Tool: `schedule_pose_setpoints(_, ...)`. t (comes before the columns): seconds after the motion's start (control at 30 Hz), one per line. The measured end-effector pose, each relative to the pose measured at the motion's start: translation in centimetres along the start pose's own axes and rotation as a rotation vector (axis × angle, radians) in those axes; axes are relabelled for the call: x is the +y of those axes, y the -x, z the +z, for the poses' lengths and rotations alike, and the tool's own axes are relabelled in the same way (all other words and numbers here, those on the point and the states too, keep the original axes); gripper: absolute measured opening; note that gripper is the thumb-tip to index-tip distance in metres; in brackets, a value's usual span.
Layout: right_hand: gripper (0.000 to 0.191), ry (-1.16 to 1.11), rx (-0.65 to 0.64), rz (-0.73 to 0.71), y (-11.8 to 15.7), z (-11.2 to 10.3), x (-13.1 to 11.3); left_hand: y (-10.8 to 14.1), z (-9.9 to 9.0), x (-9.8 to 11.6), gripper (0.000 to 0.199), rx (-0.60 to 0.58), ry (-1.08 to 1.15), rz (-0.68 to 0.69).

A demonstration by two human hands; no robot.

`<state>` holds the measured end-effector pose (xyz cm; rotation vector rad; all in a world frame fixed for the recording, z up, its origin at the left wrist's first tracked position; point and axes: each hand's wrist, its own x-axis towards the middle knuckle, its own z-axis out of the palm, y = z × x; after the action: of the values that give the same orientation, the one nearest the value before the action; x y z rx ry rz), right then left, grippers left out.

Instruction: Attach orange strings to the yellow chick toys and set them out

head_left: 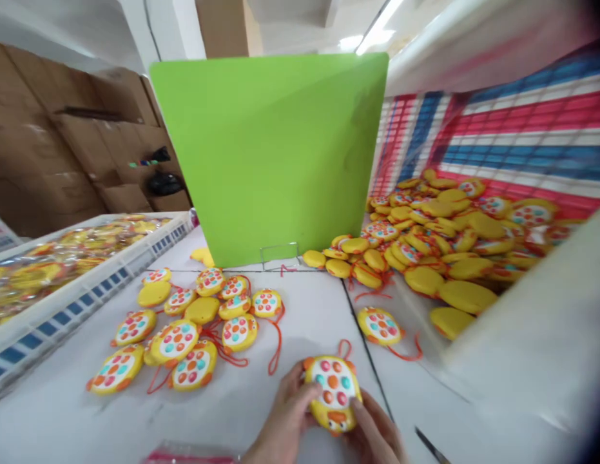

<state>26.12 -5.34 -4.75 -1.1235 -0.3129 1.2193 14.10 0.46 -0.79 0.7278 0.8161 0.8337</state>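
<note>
Between my two hands is a yellow duck-shaped pop-button toy (331, 392), its button side up and its face toward me. My left hand (289, 412) grips its left edge, the thumb near a blue button. On the lower right edge, my right hand (374, 428) closes round it with the thumb by the buttons. An orange cord loop (345, 348) sticks out at the toy's far end. Another duck toy (379, 325) lies just beyond, to the right, with its cord trailing. Left of my hands a loose group of such toys (176, 340) covers part of the white table.
A white bin (517, 316) heaped with yellow toys (468, 296) stands at the right. To the left is a white crate (87, 298) of bagged toys. A green board (280, 161) rises behind. A dark pointed tool (431, 444) and pink-edged plastic (191, 456) lie in front.
</note>
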Motion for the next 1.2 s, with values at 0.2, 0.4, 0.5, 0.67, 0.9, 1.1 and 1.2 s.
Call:
schedule_pose_setpoints(0.2,0.044,0.224,-0.149,-0.153,1.5,2.1,-0.6,1.9,-1.8,1.5,0.04,-0.048,-0.182,0.048)
schedule_pose_setpoints(0.4,0.043,0.248,-0.217,-0.172,2.4,2.7,-0.9,2.5,-2.4,2.3,0.042,-0.117,-0.257,-0.014)
schedule_pose_setpoints(0.5,0.042,0.314,-0.245,-0.207,2.8,2.8,-1.3,2.6,-2.9,2.4,0.038,-0.058,-0.365,-0.04)
schedule_pose_setpoints(0.67,0.044,0.408,-0.352,-0.142,2.8,2.3,-1.2,3.1,-3.5,3.1,0.028,-0.038,-0.455,-0.069)
schedule_pose_setpoints(0.9,0.043,0.465,-0.369,-0.18,2.4,2.3,-0.7,2.7,-3.4,3.9,0.035,-0.057,-0.4,-0.073)
schedule_pose_setpoints(1.1,0.042,0.443,-0.289,-0.203,2.4,2.4,-1.0,2.7,-3.2,2.7,0.035,-0.028,-0.181,-0.064)
schedule_pose_setpoints(1.2,0.041,0.418,-0.309,-0.207,2.5,2.6,-0.8,3.0,-3.5,2.5,0.024,0.044,-0.196,-0.036)
